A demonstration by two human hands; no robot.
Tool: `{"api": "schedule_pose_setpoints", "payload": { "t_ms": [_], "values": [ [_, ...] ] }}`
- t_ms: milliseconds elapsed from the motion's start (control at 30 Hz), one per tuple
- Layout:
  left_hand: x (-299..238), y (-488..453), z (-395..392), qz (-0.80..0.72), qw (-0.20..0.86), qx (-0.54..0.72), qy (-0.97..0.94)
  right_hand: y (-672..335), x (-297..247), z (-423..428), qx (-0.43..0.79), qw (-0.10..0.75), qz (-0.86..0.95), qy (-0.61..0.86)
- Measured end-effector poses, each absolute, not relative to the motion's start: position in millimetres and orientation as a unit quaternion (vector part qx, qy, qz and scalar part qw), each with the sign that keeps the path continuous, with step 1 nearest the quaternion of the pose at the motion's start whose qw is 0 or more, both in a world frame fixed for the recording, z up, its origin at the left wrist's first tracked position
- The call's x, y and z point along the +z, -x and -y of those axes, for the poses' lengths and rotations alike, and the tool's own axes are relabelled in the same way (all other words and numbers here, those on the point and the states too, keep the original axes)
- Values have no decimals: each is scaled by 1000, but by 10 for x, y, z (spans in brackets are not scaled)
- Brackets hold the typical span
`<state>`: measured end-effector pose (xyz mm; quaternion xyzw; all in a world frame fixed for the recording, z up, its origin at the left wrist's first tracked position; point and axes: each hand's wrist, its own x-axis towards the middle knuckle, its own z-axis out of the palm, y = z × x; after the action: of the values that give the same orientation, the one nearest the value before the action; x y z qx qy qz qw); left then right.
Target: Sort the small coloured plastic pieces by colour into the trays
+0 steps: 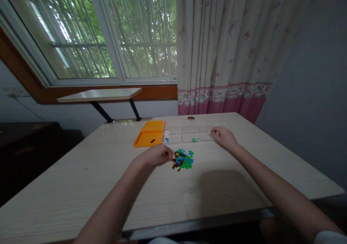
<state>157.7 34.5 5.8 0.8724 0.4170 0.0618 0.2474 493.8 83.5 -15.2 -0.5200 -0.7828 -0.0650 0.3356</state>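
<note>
A loose pile of small building bricks (187, 161) in green, blue, dark brown and yellow lies on the table. My left hand (159, 153) is at the pile's left edge, its fingers closed; what they pinch is hidden. Clear plastic trays (181, 137) stand behind the pile, with a few blue bricks (167, 140) in the left one and green bricks (194, 140) in the middle one. Over the right end of the trays my right hand (224, 137) has its fingertips pinched together, on something too small to make out.
An open orange plastic case (148, 137) sits left of the trays, one dark brown brick (153, 140) inside it. A brown oval spot (191, 118) shows near the back edge of the pale wooden table (103, 186). A raised shelf (100, 94) stands at back left, below the window.
</note>
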Motion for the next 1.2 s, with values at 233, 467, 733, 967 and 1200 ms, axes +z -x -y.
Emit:
{"api": "schedule_pose_setpoints", "payload": {
  "t_ms": [233,467,733,967,1200],
  "values": [
    [152,-1617,-294,-424,217,142,-868,-4868,-161,-797,-50,344,777,524],
    [27,-1892,-220,-418,193,247,-852,-4308,-124,-383,15,335,855,395],
    [-18,-2098,-72,-370,166,224,-886,-4079,-181,-163,55,297,891,338],
    [28,-2105,-29,-387,135,194,-891,-4073,-185,-160,45,316,891,322],
    [52,-2115,-15,-381,124,214,-891,-4081,-171,-154,61,326,887,322]
  ]
}}
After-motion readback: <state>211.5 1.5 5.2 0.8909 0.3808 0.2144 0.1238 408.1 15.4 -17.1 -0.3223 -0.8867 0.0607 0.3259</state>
